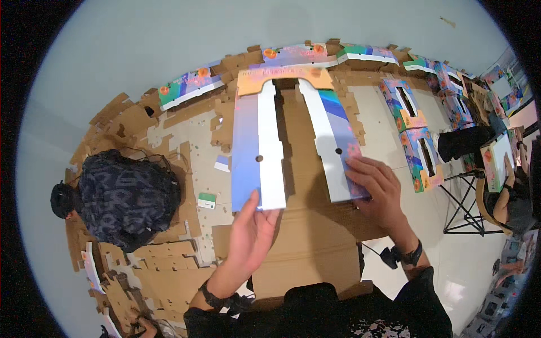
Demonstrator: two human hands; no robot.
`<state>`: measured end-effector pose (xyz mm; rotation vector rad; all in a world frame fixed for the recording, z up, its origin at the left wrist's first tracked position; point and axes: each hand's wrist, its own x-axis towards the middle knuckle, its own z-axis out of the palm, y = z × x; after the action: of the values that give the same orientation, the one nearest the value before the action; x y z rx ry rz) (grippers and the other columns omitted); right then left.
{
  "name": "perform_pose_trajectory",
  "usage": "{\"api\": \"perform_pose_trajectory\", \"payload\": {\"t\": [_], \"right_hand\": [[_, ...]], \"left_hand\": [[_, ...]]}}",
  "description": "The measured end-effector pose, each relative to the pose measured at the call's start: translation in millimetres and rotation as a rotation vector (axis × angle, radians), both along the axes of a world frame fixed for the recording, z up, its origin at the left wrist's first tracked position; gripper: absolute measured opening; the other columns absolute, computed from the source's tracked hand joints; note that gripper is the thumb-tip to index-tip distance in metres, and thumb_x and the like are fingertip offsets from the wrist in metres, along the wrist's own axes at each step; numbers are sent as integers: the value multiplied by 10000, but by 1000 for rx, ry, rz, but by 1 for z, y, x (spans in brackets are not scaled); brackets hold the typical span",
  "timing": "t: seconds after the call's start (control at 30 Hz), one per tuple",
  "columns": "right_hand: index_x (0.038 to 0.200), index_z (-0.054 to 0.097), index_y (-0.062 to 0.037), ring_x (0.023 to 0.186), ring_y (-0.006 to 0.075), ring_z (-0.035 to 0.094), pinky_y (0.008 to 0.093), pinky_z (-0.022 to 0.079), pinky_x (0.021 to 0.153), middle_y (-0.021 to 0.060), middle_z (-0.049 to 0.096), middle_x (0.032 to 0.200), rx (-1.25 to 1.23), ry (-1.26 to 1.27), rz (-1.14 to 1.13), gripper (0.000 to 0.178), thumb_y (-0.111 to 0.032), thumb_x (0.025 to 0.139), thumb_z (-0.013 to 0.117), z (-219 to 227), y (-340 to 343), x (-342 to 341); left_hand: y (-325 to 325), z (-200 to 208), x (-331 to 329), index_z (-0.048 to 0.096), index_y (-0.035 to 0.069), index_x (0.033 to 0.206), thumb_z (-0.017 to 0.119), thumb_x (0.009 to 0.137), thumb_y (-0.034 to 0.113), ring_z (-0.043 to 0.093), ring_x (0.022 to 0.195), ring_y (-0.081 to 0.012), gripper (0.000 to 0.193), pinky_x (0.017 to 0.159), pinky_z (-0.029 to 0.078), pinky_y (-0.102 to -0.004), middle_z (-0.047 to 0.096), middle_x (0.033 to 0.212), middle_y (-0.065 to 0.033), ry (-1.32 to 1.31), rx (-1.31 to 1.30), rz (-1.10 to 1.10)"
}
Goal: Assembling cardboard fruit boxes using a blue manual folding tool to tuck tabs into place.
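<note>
Lilac-and-blue printed card forms the U-shaped carton piece (245, 146) at the frame's centre, over brown cardboard (307, 259). Its long legs point down-frame toward the person. The left hand (252, 239) pinches the left leg's lower end, thumb on top. The right hand (378, 191), slightly higher, curls fingers over the right leg's outer edge; its thumb is hidden, so its grip cannot be told.

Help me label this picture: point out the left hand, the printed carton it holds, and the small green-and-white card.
Left hand (253, 239): head view, back of the palm.
Printed carton (271, 141): head view, white left strip.
Green-and-white card (207, 200): head view, its middle.
</note>
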<state>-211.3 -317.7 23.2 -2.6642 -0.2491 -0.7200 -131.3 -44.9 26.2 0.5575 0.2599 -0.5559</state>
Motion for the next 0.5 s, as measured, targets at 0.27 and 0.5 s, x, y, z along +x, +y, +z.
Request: {"api": "perform_pose_trajectory", "payload": {"t": [0.27,0.5], "right_hand": [[1406,491,-61,1316,342,476,458,402,1101,226,444,1470,154,115,-330,700,-161,779,786,-53,36,-77],[1248,526,1,1082,162,579,345,501,918,112,611,1137,1297,309,-625,543,-165,820,819,-87,52,-126]], "left_hand": [[74,-34,-52,468,-42,1327,700,935,157,630,1045,-258,497,984,457,-342,623,1182,-176,-840,1290,-384],[97,-57,-63,516,-22,1218,780,844,89,606,979,-221,471,885,499,-356,616,1074,-136,-466,1162,52]]}}
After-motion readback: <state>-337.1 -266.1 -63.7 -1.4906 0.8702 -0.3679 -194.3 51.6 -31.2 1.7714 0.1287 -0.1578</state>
